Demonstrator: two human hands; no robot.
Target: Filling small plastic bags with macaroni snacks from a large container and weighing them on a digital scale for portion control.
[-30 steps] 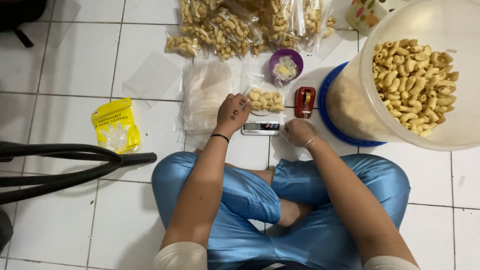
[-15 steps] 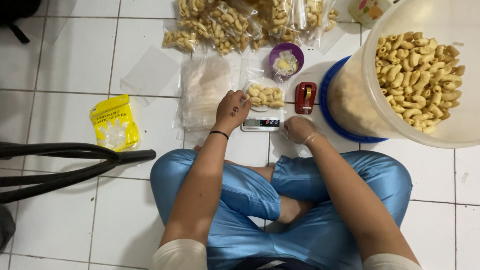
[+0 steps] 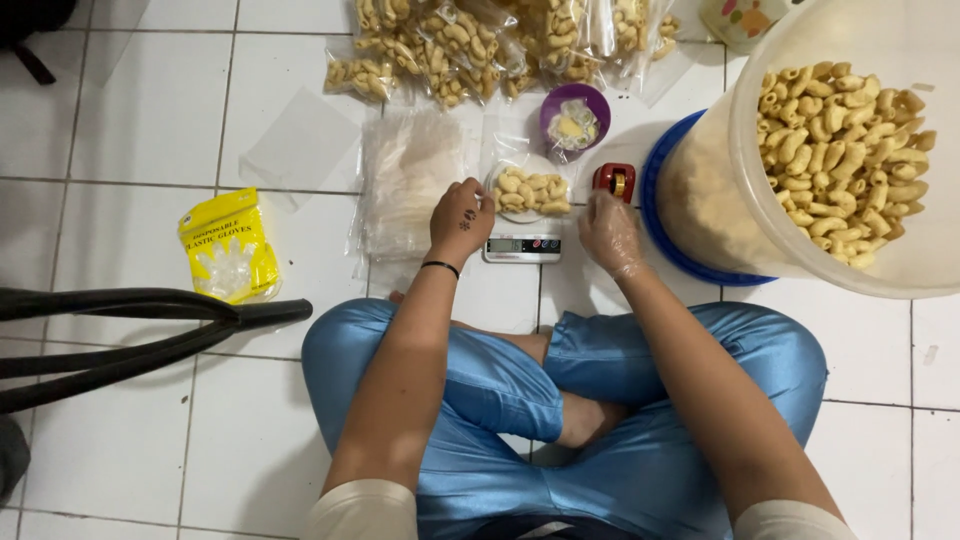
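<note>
Overhead, the person sits cross-legged on white floor tiles (image 3: 130,130) in shiny blue trousers (image 3: 480,390); both forearms reach away from the body toward a small digital scale (image 3: 522,246) set on the floor just beyond the knees; left hand (image 3: 460,218), bare, with a dark band at the wrist, rests at the left edge of the scale, fingers curled against the small clear bag of curled crackers (image 3: 528,190) sitting on the weighing plate, though whether it pinches the bag or only touches it cannot be told; right hand (image 3: 610,232), in a thin clear glove, lies over the near part of a red tape dispenser (image 3: 615,180) just right of the scale, fingers loosely bent, firm grip not visible; purple bowl (image 3: 574,112) with pale wrapped bits stands just beyond the scale; stack of empty clear bags (image 3: 410,180) lies to the left of the scale; filled cracker bags (image 3: 480,45) heaped at the far edge; large translucent tub (image 3: 720,200) of loose crackers on a blue lid at right; yellow packet of disposable gloves (image 3: 228,245) well off to the left; dark chair legs (image 3: 150,320) at near left.
</note>
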